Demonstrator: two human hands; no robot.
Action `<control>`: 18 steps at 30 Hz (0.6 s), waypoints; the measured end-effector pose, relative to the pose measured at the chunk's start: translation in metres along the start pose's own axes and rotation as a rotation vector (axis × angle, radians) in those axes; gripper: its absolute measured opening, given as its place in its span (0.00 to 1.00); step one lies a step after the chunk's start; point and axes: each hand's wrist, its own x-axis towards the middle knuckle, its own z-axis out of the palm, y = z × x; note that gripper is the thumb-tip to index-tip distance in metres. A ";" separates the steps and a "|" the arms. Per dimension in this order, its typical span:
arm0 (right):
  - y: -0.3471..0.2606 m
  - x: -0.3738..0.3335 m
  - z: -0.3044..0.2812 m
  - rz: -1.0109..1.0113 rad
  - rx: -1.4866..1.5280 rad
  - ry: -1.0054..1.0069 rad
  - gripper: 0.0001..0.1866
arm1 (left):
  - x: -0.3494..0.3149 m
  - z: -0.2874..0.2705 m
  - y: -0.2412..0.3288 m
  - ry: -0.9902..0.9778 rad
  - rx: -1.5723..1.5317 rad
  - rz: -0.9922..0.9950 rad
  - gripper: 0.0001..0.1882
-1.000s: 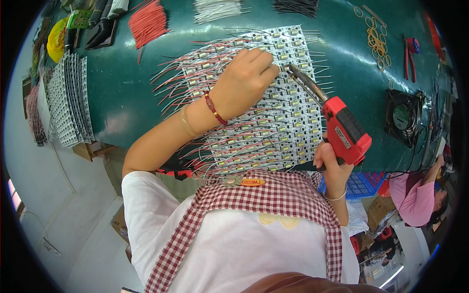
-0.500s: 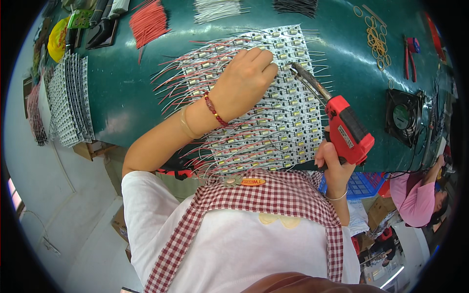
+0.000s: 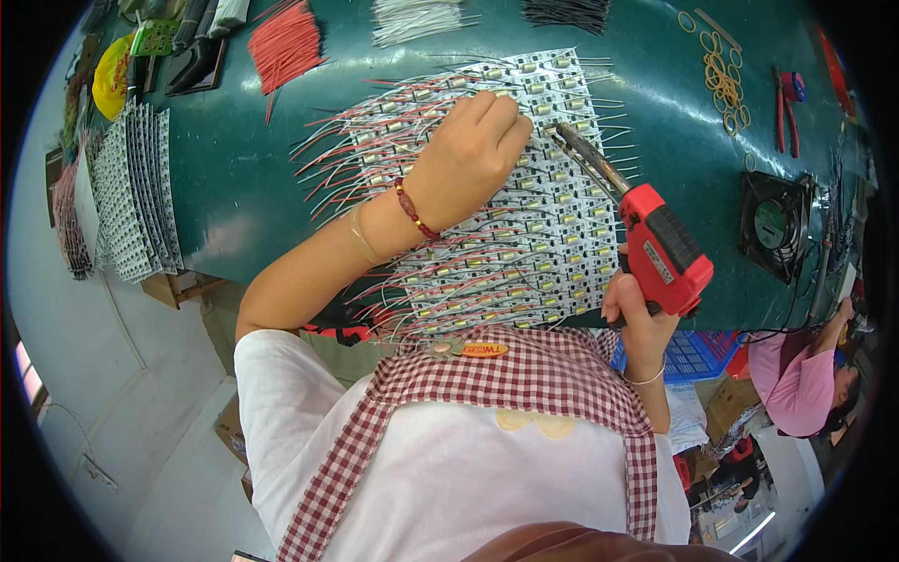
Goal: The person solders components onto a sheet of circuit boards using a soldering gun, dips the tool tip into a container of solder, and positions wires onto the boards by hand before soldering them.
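Note:
My right hand (image 3: 639,323) grips the handle of a red and black soldering gun (image 3: 667,251). Its metal tip points up and left, at or just over a white panel of small circuit boards (image 3: 576,211) with rows of yellowish parts. Over the upper middle of that panel is my left hand (image 3: 468,155), closed with its fingers bent down close to the tip. Whatever those fingertips pinch is hidden from view. Thin red and white wires (image 3: 328,159) fan out from the panel's left side, and short dark and white ones stick out on its right.
Bundles of red wires (image 3: 284,47), white wires (image 3: 412,19) and black wires (image 3: 567,13) lie along the green table's far side. Rubber bands (image 3: 723,89), pliers (image 3: 787,117) and a black fan (image 3: 773,225) are at right. More panels (image 3: 136,197) stand left. A person in pink (image 3: 796,384) sits at right.
The soldering gun has shifted slightly left, its tip moving a little away to the left over the panel. My left hand has barely moved and stays closed.

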 end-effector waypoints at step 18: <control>0.014 0.001 -0.006 0.017 -0.184 -0.048 0.14 | 0.000 0.004 0.005 -0.015 -0.013 -0.014 0.12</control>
